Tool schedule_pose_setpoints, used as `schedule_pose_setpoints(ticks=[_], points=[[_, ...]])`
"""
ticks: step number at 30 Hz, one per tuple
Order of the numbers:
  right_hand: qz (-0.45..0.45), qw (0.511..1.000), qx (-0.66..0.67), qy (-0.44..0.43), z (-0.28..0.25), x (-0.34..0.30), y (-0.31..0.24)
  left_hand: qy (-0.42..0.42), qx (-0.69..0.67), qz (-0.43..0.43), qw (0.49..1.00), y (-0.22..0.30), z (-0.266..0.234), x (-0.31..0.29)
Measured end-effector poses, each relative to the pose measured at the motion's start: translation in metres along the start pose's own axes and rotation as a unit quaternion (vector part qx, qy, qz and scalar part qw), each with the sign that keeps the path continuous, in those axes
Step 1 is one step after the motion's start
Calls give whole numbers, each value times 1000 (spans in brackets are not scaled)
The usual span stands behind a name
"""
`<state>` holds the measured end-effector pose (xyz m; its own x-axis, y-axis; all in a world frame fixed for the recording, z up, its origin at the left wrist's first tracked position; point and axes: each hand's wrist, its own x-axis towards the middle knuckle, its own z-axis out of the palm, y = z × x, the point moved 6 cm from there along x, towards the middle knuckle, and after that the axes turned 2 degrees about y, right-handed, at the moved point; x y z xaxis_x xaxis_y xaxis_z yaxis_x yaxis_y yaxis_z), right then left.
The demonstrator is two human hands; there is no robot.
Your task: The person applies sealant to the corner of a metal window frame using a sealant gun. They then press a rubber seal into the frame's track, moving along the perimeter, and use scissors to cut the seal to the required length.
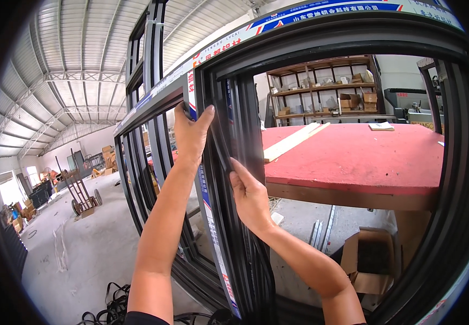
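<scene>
A large dark window frame (pixel 329 33) with film-covered faces stands upright before me. High on its middle post (pixel 208 200), my left hand (pixel 190 134) grips with the thumb on the near face, beside the top of a black rubber strip (pixel 222 138). The other fingers curl round the post's left side, partly hidden. Lower and to the right, my right hand (pixel 250 199) pinches that strip between thumb and fingers, against the post's grooved inner side. Below the right hand, dark lengths run down along the post; where the strip ends I cannot tell.
Behind the opening is a red-topped table (pixel 353 162) bearing wooden strips (pixel 294 142). An open cardboard box (pixel 369 260) sits on the floor below. Black strip lies tangled (pixel 110 306) at lower left. A hand truck (pixel 82 189) and shelves (pixel 321 89) stand farther off.
</scene>
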<state>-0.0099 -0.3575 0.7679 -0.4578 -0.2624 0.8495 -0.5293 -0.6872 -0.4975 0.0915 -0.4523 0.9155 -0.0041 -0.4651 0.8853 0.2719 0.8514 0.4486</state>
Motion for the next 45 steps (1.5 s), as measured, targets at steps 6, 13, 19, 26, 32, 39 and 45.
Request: schedule_pose_setpoints(ticks=[6,13,19,26,32,39,45], points=[[-19,999,-39,10,3,2,1,21,34,39,998,-2,5,4],[-37,997,-71,15,-2,5,-2,25,34,76,996,-3,4,7],[-11,1000,-14,-10,-3,9,6,31,79,33,996,-4,5,9],[-30,1000,0,7,-1,12,1,67,181,50,980,8,3,11],[-12,999,-49,3,6,10,1,86,268,-6,960,11,0,14],[-59,996,-67,27,5,24,-5,85,225,7,971,6,5,20],[-78,986,-141,47,15,61,-28,58,201,27,977,11,-2,8]])
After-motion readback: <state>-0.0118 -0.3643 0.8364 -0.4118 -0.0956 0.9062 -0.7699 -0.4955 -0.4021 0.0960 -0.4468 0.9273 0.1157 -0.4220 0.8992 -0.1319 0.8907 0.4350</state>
